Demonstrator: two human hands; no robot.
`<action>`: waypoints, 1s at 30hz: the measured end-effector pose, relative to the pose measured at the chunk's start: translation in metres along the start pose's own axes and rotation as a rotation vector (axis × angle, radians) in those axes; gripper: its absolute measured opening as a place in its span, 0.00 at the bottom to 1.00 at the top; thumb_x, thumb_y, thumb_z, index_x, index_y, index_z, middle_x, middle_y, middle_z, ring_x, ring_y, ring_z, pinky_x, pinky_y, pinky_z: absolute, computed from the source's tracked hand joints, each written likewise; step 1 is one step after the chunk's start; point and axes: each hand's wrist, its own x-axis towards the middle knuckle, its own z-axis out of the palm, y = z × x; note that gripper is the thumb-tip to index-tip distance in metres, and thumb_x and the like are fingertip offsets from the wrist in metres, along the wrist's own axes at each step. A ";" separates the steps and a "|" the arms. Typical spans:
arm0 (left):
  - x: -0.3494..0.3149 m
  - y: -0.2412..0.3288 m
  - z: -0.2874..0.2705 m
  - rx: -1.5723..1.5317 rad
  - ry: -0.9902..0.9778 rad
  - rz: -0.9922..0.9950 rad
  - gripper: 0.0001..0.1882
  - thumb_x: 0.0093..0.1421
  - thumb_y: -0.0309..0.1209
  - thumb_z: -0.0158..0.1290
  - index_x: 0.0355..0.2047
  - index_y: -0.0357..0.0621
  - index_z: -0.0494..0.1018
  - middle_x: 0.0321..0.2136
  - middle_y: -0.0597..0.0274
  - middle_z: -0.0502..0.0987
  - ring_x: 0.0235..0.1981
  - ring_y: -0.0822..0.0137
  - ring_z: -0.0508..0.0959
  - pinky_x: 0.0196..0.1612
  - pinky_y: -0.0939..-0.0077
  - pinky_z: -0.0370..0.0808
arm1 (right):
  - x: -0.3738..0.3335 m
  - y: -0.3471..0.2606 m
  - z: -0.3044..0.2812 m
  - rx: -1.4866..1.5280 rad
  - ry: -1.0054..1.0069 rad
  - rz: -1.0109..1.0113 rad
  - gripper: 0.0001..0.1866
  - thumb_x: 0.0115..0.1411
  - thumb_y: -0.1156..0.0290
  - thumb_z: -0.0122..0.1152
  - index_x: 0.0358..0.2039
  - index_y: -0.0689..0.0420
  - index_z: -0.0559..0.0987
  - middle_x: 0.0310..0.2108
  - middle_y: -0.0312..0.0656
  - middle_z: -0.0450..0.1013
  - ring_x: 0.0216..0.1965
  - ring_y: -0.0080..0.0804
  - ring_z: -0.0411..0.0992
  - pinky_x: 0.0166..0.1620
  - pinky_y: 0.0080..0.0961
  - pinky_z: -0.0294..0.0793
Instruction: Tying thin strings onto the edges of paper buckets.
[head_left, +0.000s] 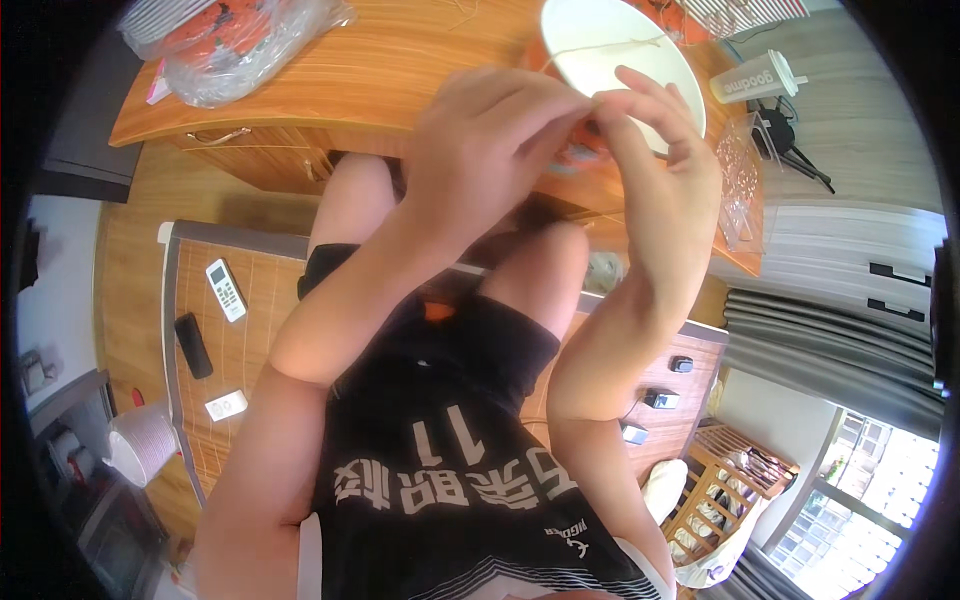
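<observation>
Above the front edge of a wooden desk (390, 50), my left hand (490, 135) and my right hand (665, 150) meet with their fingertips pinched together. Whatever sits between those fingertips is too small to make out. The other fingers of my right hand are raised and spread apart. Just beyond the hands stands a round tub (585, 30), white inside with an orange patterned outer wall. A thin pale strand (610, 46) stretches across the tub's opening; its near end is hard to follow. My left hand covers part of the tub's side.
Clear plastic wrapping (240, 65) over orange-red items lies at the desk's left. A lidded cup (755, 78) and a clear plastic tray (740, 185) of small pieces are at the right. Beside my legs lie a remote control (226, 290) and a black phone (193, 345).
</observation>
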 end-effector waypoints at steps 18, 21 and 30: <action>0.000 -0.001 -0.001 0.085 0.056 0.125 0.13 0.46 0.21 0.69 0.34 0.44 0.84 0.28 0.62 0.81 0.29 0.63 0.79 0.32 0.74 0.74 | 0.002 0.005 0.003 0.002 0.024 -0.013 0.08 0.56 0.68 0.65 0.33 0.59 0.86 0.49 0.50 0.79 0.63 0.51 0.66 0.69 0.42 0.55; 0.000 -0.001 0.001 0.090 0.045 0.114 0.13 0.46 0.21 0.69 0.34 0.44 0.84 0.28 0.62 0.81 0.28 0.63 0.79 0.32 0.74 0.74 | 0.002 0.006 0.002 0.021 0.021 -0.007 0.08 0.56 0.69 0.65 0.33 0.59 0.86 0.48 0.49 0.79 0.63 0.51 0.66 0.69 0.41 0.55; -0.001 -0.003 0.008 0.107 0.083 0.091 0.12 0.47 0.21 0.68 0.34 0.45 0.83 0.28 0.63 0.81 0.28 0.64 0.79 0.32 0.75 0.75 | 0.000 -0.002 0.003 -0.005 -0.012 0.064 0.09 0.58 0.71 0.66 0.37 0.60 0.86 0.53 0.47 0.78 0.67 0.41 0.62 0.67 0.33 0.56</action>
